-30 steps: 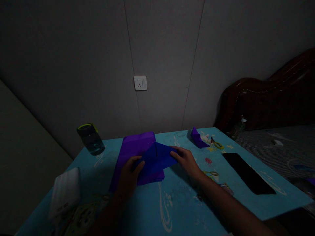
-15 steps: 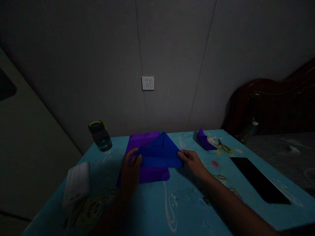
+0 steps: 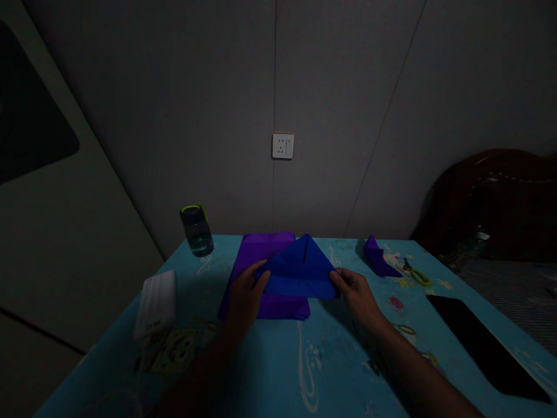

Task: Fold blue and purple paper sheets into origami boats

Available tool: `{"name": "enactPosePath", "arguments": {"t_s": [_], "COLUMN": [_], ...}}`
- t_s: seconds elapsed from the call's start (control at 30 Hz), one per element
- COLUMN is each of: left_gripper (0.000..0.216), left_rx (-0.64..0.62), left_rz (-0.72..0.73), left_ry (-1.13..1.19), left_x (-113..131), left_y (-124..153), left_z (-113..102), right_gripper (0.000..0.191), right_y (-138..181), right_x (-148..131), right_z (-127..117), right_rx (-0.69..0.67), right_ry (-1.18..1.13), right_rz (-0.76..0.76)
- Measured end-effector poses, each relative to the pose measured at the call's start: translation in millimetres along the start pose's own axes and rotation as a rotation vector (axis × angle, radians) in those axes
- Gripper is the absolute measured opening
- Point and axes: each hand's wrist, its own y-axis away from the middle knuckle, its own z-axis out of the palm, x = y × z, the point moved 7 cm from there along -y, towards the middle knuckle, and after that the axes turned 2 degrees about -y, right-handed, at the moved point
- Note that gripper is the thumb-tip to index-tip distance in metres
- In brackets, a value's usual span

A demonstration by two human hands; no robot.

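Observation:
Between my two hands is a blue sheet of folded paper (image 3: 300, 270), with a triangular peak on top and a straight band along its lower edge. My left hand (image 3: 249, 293) pinches its left end between thumb and fingers. On the right end, my right hand (image 3: 353, 289) grips it, thumb in front. Behind and below the blue paper lies a stack of purple paper (image 3: 266, 244) on the table, partly covered by it and by my left hand. A folded purple paper boat (image 3: 379, 260) rests at the far right of the table.
The blue patterned tablecloth (image 3: 278, 366) bears a water bottle (image 3: 197, 231) at the back left and a white power bank (image 3: 156, 303) at the left. Yellow-handled scissors (image 3: 418, 275) lie near the boat. A flat black slab (image 3: 483, 345) lies at the right.
The whole view has shifted, so the scene sits further right. My left thumb and fingers have shifted slightly on the paper's left end; both hands still hold it.

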Motion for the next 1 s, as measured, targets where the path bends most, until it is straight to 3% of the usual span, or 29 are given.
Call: {"name": "enactPosePath", "arguments": {"t_s": [0.4,0.73,0.87,1.0], "left_gripper": [0.031,0.035,0.019,0.022], "left_rx": [-0.13,-0.237,-0.15,-0.1], "left_rz": [-0.007,0.028,0.243,0.487], "left_ry": [-0.03,-0.013,-0.156,-0.451], "left_x": [-2,6,17,23], "left_y": [0,5,3,5], "left_z": [7,14,8,4], "right_gripper": [0.04,0.043,0.04,0.029], "right_y": [0,-6,-5,-2], "right_x": [-3,-2,-11,-28], "right_z": [-11,-26,-29,-34], "right_rx": [0.079,0.163,0.153,0.208], "right_ry": [0.032,-0.079,0.045,0.267], "right_rz": [-0.087,0.014,-0.089,-0.332]}}
